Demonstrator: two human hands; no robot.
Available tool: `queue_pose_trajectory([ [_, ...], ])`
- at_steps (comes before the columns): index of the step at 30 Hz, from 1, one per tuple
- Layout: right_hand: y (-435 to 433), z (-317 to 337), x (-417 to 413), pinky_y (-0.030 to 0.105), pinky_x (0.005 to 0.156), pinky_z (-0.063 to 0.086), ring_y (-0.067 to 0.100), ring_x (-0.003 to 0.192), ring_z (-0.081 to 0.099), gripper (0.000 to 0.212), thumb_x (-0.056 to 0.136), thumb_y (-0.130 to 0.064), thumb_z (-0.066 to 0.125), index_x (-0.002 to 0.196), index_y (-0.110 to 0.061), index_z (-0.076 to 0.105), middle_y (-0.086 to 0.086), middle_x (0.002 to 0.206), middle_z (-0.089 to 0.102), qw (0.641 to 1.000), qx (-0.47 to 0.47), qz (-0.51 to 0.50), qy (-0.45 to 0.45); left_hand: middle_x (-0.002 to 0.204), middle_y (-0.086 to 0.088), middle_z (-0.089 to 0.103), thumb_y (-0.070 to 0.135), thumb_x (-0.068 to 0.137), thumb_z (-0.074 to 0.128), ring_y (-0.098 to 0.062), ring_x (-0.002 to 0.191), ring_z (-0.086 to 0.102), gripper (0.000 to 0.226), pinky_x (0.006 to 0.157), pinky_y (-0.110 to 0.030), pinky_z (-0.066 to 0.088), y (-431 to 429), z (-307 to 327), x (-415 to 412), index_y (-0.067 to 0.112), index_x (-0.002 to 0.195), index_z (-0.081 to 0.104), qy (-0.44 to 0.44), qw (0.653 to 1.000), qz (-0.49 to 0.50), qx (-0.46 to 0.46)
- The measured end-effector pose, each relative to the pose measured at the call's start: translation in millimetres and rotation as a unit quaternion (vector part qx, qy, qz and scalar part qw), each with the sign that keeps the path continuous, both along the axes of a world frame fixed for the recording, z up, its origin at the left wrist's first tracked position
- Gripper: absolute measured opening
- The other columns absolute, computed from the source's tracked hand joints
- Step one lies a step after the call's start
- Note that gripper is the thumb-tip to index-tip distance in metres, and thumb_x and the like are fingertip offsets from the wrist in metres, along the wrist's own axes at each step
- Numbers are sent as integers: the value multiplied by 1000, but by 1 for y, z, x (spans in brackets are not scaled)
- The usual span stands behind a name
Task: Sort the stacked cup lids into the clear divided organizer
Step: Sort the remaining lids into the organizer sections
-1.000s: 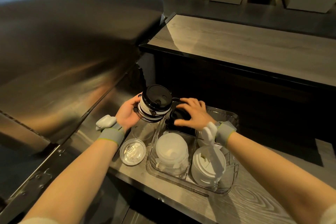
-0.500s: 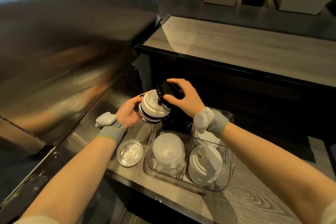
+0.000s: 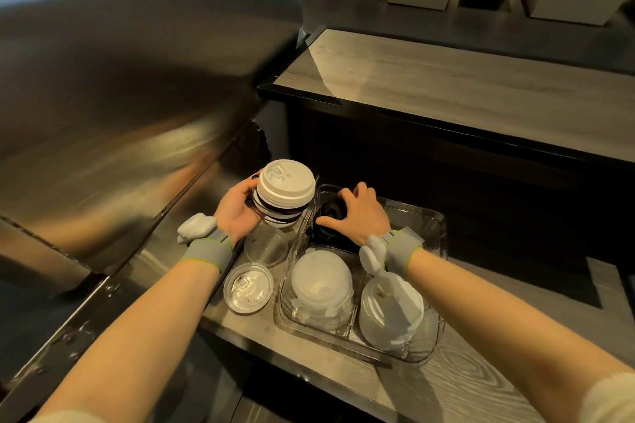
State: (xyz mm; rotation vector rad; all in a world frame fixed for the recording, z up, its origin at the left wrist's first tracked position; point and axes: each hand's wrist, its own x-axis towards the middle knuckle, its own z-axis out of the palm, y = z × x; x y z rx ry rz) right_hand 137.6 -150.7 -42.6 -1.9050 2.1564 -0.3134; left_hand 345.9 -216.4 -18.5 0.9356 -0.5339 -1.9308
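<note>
White lids (image 3: 321,280) filled the two compartments of the clear organizer (image 3: 343,333) nearer than the right wrist, and a flat clear lid (image 3: 248,288) lay on the surface (image 3: 464,385) beside the left wrist. Farther on, the right hand (image 3: 360,216) gripped black lids (image 3: 331,216) in a far compartment, while the left hand (image 3: 237,211), just beside it, clasped the striped lid stack (image 3: 285,194) outside the organizer.

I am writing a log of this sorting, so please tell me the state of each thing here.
left hand, grips the mixed lid stack.
mixed lid stack, held tilted, white lid on top.
right hand, grips the black lids.
black lids, in the organizer's far left compartment.
white lids, stacked in both near compartments.
clear flat lid, on the counter beside organizer.
</note>
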Motion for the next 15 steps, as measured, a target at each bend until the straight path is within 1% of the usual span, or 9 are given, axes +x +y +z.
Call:
queue_pose_trajectory([
  [3,1,2,-2,39,90,48,26,117,40,82,72,-72,54,130,-17,42,9,127,37,1000,24,15,3,87,-5,76,7,96,34,-19,88,68,31,76,-30,58,2,3,-5,11,102,64,-4,999,-29,-15],
  [5,3,7,-6,36,86,48,23,110,45,68,77,-64,57,123,-15,48,8,121,42,999,10,36,-18,93,-7,74,8,96,35,-20,90,68,31,77,-31,57,1,5,-8,11,103,65,1,999,-34,-17],
  [7,5,17,-10,30,79,45,20,98,51,38,86,-41,58,110,-12,57,8,111,49,990,-78,14,-116,104,-9,68,8,96,35,-22,98,64,30,80,-32,56,1,7,-10,10,106,63,-9,999,-46,-26],
  [8,5,24,-12,26,77,41,19,94,53,26,89,-29,56,108,-10,59,10,109,52,975,-120,-14,-186,109,-10,65,8,97,34,-23,102,62,30,81,-32,56,1,9,-14,10,107,62,-18,998,-58,-34],
  [9,5,31,-13,23,78,39,16,94,52,23,91,-21,54,111,-10,58,11,112,54,953,-143,-28,-264,110,-10,63,8,97,33,-23,102,60,30,81,-31,56,2,11,-17,11,107,61,-30,996,-70,-41],
  [10,5,39,-14,21,82,39,14,99,51,27,92,-20,53,118,-12,56,12,119,53,934,-139,-16,-329,109,-10,62,8,97,33,-23,101,59,30,79,-30,56,3,14,-22,11,106,61,-40,995,-82,-46],
  [11,7,47,-14,22,88,39,14,108,49,36,92,-23,54,126,-14,50,10,127,49,924,-111,16,-365,107,-10,62,8,98,33,-22,98,59,29,76,-29,57,4,16,-28,11,105,61,-50,993,-94,-49],
  [13,11,54,-9,29,102,34,15,122,39,58,88,-29,61,139,-17,36,6,139,40,930,-43,80,-356,100,-8,65,8,97,33,-20,92,61,28,71,-27,57,7,21,-39,10,105,60,-65,990,-112,-50],
  [15,16,55,-3,28,104,31,14,123,36,74,81,-32,69,142,-15,31,5,140,38,942,-36,101,-317,88,-5,71,9,97,35,-16,83,65,27,70,-26,56,10,24,-48,10,103,61,-66,989,-120,-50],
])
